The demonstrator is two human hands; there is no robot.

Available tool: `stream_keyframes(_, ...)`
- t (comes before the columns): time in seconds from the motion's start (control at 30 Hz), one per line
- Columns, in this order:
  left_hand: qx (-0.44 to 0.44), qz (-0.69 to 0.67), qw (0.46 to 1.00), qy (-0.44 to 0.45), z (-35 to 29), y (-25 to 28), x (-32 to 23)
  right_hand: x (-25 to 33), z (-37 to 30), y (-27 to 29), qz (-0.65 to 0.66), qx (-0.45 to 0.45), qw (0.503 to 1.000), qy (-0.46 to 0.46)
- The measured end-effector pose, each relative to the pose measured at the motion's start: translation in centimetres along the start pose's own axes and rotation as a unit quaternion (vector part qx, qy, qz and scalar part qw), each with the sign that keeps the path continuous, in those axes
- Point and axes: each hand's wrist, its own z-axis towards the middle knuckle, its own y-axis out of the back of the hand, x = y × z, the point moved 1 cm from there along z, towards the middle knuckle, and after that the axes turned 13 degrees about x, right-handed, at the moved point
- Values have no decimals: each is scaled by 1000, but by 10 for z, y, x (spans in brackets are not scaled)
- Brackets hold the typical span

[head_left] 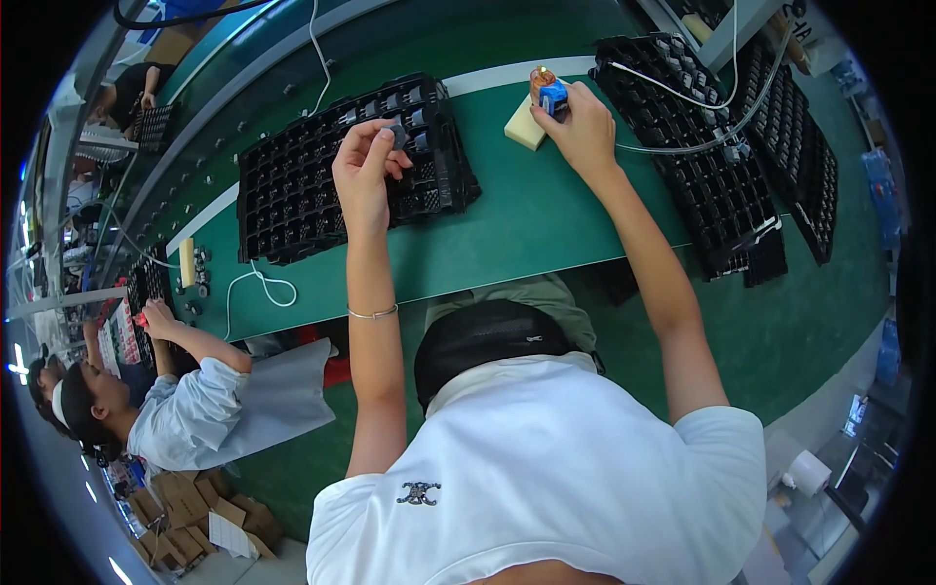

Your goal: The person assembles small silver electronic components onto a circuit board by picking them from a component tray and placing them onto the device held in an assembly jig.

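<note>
My left hand (366, 175) is raised over a stack of black compartment trays (302, 185), a small dark grey round part (396, 136) pinched between thumb and fingers. Dark parts sit in some of the tray pockets along the right side. Out to the right, my right hand (585, 132) grips a small blue and orange piece (549, 93), its orange part see-through; its exact kind is unclear. Just under that piece, a pale yellow block (525, 125) lies on the green work surface (468, 253).
More black trays (682, 146) stand at the right, with a pale hose (673, 149) across them. A white cord (261, 281) loops near the left front edge. Further left, a co-worker (185, 400) sits at the same bench, near another yellow block (186, 261).
</note>
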Motion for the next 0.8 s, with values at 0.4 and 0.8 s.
stream_keyframes(0.4,5,72,997,3,-11,7,-5,-12,116,-19,15,57,998,-14)
stream_keyframes(0.8,-1,-17,1000,-15,-14,-2,4,-30,169,-54,-35,79,996,25)
